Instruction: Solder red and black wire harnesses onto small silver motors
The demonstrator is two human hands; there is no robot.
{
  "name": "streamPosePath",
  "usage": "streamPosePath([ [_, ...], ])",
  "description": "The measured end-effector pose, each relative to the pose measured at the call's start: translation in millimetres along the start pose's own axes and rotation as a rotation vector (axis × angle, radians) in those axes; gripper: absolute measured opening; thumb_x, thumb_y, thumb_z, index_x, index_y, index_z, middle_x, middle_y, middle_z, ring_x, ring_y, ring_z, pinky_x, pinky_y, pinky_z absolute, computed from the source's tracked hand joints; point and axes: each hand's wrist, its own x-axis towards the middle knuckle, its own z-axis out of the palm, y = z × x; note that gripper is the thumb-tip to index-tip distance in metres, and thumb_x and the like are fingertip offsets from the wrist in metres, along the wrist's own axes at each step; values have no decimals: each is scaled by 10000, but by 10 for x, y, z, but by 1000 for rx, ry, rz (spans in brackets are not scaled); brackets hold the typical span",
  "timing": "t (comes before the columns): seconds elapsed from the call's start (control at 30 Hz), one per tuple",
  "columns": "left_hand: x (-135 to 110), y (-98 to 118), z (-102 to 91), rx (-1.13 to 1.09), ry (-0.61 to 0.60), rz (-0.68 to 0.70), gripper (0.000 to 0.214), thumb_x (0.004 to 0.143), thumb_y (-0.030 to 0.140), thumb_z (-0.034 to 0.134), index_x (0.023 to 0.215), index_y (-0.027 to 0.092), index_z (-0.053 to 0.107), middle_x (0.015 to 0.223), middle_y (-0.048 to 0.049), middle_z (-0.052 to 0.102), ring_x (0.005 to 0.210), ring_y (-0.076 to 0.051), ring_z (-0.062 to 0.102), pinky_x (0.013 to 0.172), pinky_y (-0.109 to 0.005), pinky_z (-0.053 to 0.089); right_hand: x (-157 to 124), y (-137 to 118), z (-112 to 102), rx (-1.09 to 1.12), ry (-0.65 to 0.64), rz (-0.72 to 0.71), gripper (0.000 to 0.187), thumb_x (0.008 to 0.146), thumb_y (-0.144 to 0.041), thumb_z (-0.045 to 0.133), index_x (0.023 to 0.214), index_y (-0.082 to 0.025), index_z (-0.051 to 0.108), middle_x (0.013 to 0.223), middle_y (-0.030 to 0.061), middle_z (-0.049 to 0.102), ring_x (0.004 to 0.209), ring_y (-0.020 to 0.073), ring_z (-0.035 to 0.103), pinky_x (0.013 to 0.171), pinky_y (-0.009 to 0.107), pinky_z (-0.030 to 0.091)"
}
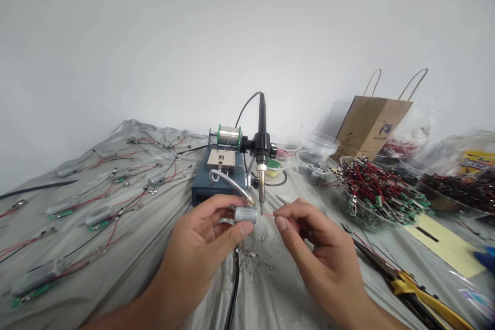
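Note:
My left hand (201, 240) pinches a small grey cylindrical motor (246, 214) between thumb and fingers, just under the tip of a soldering iron (262, 162) clamped upright on a blue soldering station (216, 185). My right hand (317, 247) pinches a thin red wire (270, 214) whose end reaches the motor's right end at the iron's tip. A metal solder feed tube (232, 183) curves down toward the same spot. A solder spool (228, 136) sits on top of the station.
Several finished motors with red and black wires (96, 216) lie across the grey cloth at left. A clear bowl full of wired parts (375, 191) stands at right, with a brown paper bag (371, 124) behind. Yellow-handled pliers (421, 294) lie at front right. Solder scraps (255, 258) lie under the hands.

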Motion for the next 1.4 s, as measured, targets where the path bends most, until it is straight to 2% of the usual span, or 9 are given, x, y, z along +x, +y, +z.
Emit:
streamPosePath([
  [0.3, 11, -9, -31, 26, -39, 0, 203, 792, 193, 858, 956, 303, 809, 952, 47, 836, 859, -117, 745, 765, -151, 593, 10, -22, -7, -18, -10, -7, 101, 1001, -240, 625, 940, -246, 704, 775, -16, 644, 644, 130, 547, 584, 250, 438],
  [0.83, 3, -3, -25, 33, -18, -8, 218, 778, 191, 863, 948, 319, 814, 940, 56, 834, 817, -111, 736, 729, -147, 591, 9, -10, 2, -18, -6, -10, 93, 997, -222, 629, 951, -256, 703, 781, -25, 647, 631, 121, 546, 577, 238, 439],
  [1.4, 6, 20, -7, 3, -35, -10, 188, 808, 173, 844, 954, 285, 804, 952, 36, 830, 867, -127, 743, 769, -169, 589, 2, -25, -2, -12, -12, 14, 98, 998, -239, 628, 946, -239, 711, 784, 2, 658, 646, 144, 558, 577, 259, 443],
])
